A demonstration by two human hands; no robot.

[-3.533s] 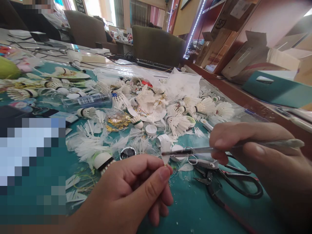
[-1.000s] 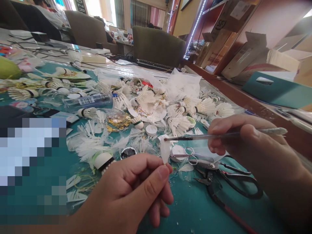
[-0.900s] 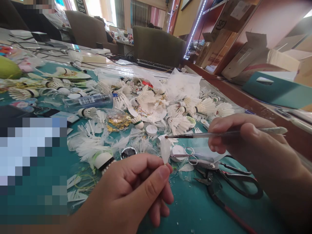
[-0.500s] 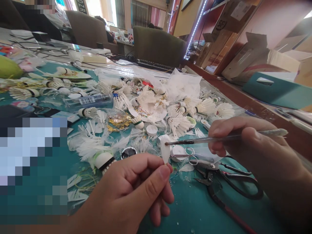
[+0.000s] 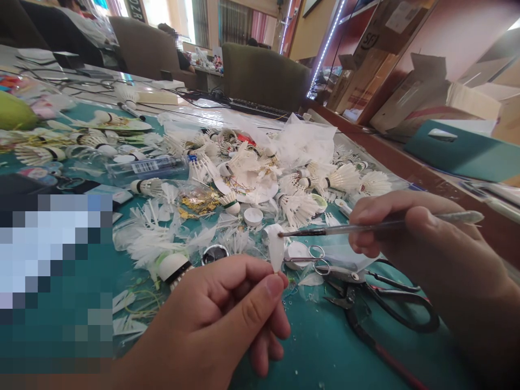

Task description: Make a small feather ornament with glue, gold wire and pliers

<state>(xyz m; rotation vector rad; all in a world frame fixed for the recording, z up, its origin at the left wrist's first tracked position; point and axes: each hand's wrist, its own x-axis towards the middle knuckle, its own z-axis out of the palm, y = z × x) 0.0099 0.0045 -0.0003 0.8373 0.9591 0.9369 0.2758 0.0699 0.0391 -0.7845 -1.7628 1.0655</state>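
Note:
Between thumb and fingers, my left hand (image 5: 227, 314) pinches the lower end of a small white feather (image 5: 276, 250), held upright above the mat. My right hand (image 5: 422, 244) is closed around a thin paintbrush (image 5: 353, 228) that lies nearly level. The brown tip of the brush meets the feather's upper right edge, or is just in front of it. Behind the left hand are a shuttlecock (image 5: 174, 267) with a black band and a small pot of dark paint (image 5: 215, 254). Below the brush lie small scissors (image 5: 319, 259) by a white round lid (image 5: 297, 253).
Black-handled shears (image 5: 406, 303) and red-handled pliers (image 5: 369, 341) lie under my right hand on the green mat (image 5: 320, 346). Shuttlecocks (image 5: 341, 179), loose feathers (image 5: 150, 233) and plastic bags (image 5: 304, 138) crowd the far side. Cardboard boxes (image 5: 410, 92) stand at right; chairs (image 5: 264, 73) are behind.
The brush and my right hand have shifted slightly, the tip moving a little up and right along the feather. My left hand and the feather have stayed almost still.

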